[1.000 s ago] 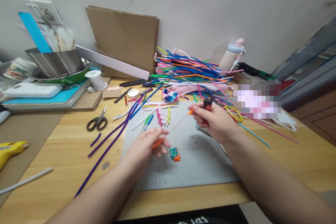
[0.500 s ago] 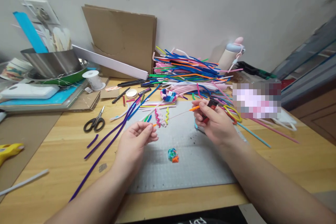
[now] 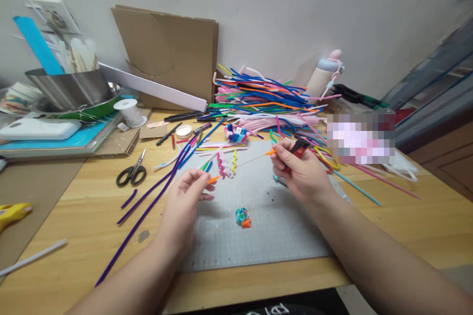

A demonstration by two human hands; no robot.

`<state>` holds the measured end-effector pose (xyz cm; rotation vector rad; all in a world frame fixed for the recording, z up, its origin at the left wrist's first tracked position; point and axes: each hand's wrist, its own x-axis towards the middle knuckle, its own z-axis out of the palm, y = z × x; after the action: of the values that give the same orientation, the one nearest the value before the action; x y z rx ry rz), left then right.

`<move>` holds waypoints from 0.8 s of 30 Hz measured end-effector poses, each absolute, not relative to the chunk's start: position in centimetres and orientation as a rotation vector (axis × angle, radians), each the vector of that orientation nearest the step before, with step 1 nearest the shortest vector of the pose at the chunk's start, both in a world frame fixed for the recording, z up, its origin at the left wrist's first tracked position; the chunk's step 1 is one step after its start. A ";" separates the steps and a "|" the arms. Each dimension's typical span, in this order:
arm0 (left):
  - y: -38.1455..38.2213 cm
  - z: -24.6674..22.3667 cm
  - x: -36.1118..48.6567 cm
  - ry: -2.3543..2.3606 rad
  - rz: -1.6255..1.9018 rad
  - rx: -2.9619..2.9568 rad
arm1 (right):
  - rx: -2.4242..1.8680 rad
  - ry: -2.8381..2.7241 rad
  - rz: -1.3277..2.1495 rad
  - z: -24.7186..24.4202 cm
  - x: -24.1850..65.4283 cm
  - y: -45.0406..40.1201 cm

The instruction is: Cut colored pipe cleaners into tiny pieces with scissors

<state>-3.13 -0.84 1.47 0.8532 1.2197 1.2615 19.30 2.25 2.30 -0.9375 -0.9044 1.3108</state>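
Observation:
My left hand (image 3: 188,197) pinches a short orange pipe cleaner piece (image 3: 213,180) between thumb and fingertips. Over the mat's right half, my right hand (image 3: 295,167) is closed on another orange pipe cleaner (image 3: 271,152), from which a thin bare wire (image 3: 253,160) sticks out to the left. A black and red tool (image 3: 297,147) also sits in that hand; its kind is mostly hidden by the fingers. Below and between the hands, a small round teal piece with an orange part (image 3: 243,217) lies on the grey cutting mat (image 3: 258,246).
Curled pink and yellow pipe cleaner bits (image 3: 226,165) lie at the mat's back. Behind is a large pipe cleaner pile (image 3: 266,96). Black scissors (image 3: 131,175) and long purple pipe cleaners (image 3: 127,241) lie to the left. A bottle (image 3: 322,76) stands back right.
My left hand has drawn slightly left, and its orange piece is now apart from the wire's left end. The right hand has barely moved and keeps its hold.

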 end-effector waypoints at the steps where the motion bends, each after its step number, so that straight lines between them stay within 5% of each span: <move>1: -0.8 1.5 -3.3 1.228 1.282 0.851 | -0.935 -0.928 1.322 2.3 19.4 2.2; 11: -1.0 1.8 -3.0 0.961 0.676 0.948 | -0.986 -1.222 1.590 1.3 18.2 1.1; 24: -1.3 1.4 -2.6 0.973 0.684 0.937 | -1.015 -1.254 1.571 1.0 17.8 0.8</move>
<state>-2.58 -1.25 1.37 0.9369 0.9729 0.6841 17.82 0.85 0.98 -1.0153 -1.2542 1.5708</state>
